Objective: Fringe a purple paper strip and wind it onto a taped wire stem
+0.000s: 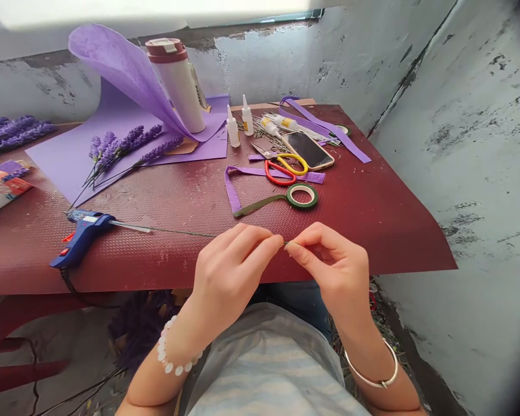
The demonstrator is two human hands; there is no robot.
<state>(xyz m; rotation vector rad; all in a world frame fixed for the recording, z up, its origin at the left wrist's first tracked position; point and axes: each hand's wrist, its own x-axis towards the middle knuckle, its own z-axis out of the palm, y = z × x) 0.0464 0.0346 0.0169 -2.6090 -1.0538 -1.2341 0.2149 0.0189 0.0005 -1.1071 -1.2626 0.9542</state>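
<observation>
The left hand (231, 271) and right hand (331, 260) pinched a thin green wire (182, 233) above the maroon surface (364, 231), its far end reaching the blue glue gun (82, 237). The white flask's (177, 92) side label (198, 86) was too small to read.

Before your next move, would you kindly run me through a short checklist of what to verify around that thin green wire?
Grip: ok, the left hand and right hand both pinch the green wire at their fingertips.
Wire clear of the glue gun: not ok, its bare metal end reaches the gun.
Glue gun heat: cannot tell.
Green tape roll: ok, lying on the red mat just ahead of the hands.
Scissors: ok, lying flat beyond the tape roll.
Glue bottles: ok, upright with caps on.
</observation>
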